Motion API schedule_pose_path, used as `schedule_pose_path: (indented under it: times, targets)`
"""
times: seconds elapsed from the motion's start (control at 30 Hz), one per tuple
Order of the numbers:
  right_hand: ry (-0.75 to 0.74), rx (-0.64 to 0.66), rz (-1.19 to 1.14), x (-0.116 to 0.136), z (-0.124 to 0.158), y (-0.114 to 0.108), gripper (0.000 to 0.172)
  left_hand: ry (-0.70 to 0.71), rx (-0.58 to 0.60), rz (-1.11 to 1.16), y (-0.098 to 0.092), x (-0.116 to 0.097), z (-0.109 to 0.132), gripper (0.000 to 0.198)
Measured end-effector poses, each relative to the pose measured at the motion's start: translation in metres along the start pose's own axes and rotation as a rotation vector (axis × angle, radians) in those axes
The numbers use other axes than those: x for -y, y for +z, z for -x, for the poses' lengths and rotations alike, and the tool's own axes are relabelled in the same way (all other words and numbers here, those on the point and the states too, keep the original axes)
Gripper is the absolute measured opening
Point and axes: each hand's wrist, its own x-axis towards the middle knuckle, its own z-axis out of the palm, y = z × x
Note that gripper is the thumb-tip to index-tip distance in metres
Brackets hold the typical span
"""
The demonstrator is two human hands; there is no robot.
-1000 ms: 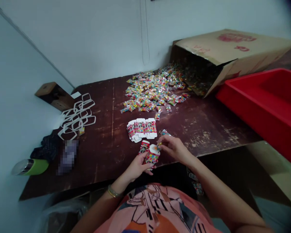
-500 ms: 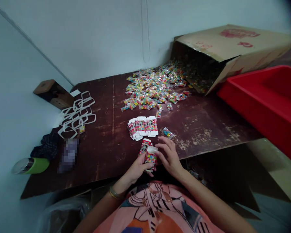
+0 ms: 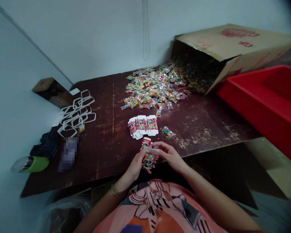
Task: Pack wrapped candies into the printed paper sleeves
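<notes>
My left hand [image 3: 137,164] is closed around a small printed candy box [image 3: 148,160] at the table's front edge. Another red box [image 3: 146,142] shows just behind it, in or against the same hand. The thumb and fingers of my right hand [image 3: 170,156] pinch the white top flap [image 3: 151,150] of the nearer box. Just beyond my hands lies a fanned stack of flat printed boxes [image 3: 145,125]. To its right rests a single clear candy packet [image 3: 168,131]. A large heap of candy packets [image 3: 152,87] spreads farther back.
A cardboard carton [image 3: 232,45] lies on its side at the back right, spilling packets. Beside it is a red plastic tray [image 3: 264,97]. White loop-shaped frames [image 3: 79,111], a brown box [image 3: 52,92], dark cloth [image 3: 45,145] and a green-banded flask [image 3: 37,164] are at the left.
My right hand has moved left and down onto the box, its fingers closing on the top flap. The flap now lies across the opening that showed before.
</notes>
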Motion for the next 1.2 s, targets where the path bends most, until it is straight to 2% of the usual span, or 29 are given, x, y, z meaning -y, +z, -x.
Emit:
schedule_pose_path:
  times: [0.1,0.2,0.3,0.43,0.53,0.6,0.67,0.8,0.97,1.1,1.2]
  targets:
    - [0.031,0.053,-0.019,0.006,0.002,-0.001,0.035,-0.001,-0.016,-0.008,0.000,0.000,-0.001,0.069]
    - [0.053,0.035,0.006,0.010,0.000,0.000,0.030,0.034,-0.056,-0.110,0.000,0.003,-0.003,0.066]
    - [0.097,0.050,0.005,0.009,-0.006,0.001,0.032,0.048,-0.050,-0.164,-0.001,0.004,-0.004,0.057]
    - [0.154,0.131,0.037,0.002,-0.011,0.003,0.037,0.076,0.016,-0.230,-0.005,0.001,-0.001,0.038]
    - [-0.008,0.160,0.238,0.003,-0.006,0.008,0.028,0.073,0.023,-0.239,-0.009,0.003,0.002,0.028]
    - [-0.175,0.204,0.381,0.009,0.000,0.012,0.024,0.052,0.005,-0.158,-0.012,0.004,0.002,0.030]
    - [-0.276,0.213,0.462,0.016,0.004,0.015,0.026,0.031,0.005,-0.086,-0.015,0.004,0.001,0.032]
    - [-0.316,0.093,0.529,0.019,0.004,0.016,0.025,0.016,0.100,0.018,-0.016,0.001,0.000,0.032]
    - [-0.407,0.013,0.701,0.011,-0.005,0.007,0.022,-0.037,0.240,0.121,-0.017,0.000,0.005,0.039]
    - [-0.463,0.040,0.783,0.003,-0.001,0.002,0.022,-0.148,0.202,0.151,-0.018,0.004,0.010,0.039]
    - [-0.506,-0.010,0.785,-0.007,0.006,0.008,0.024,-0.166,0.144,0.161,-0.014,0.006,0.013,0.041]
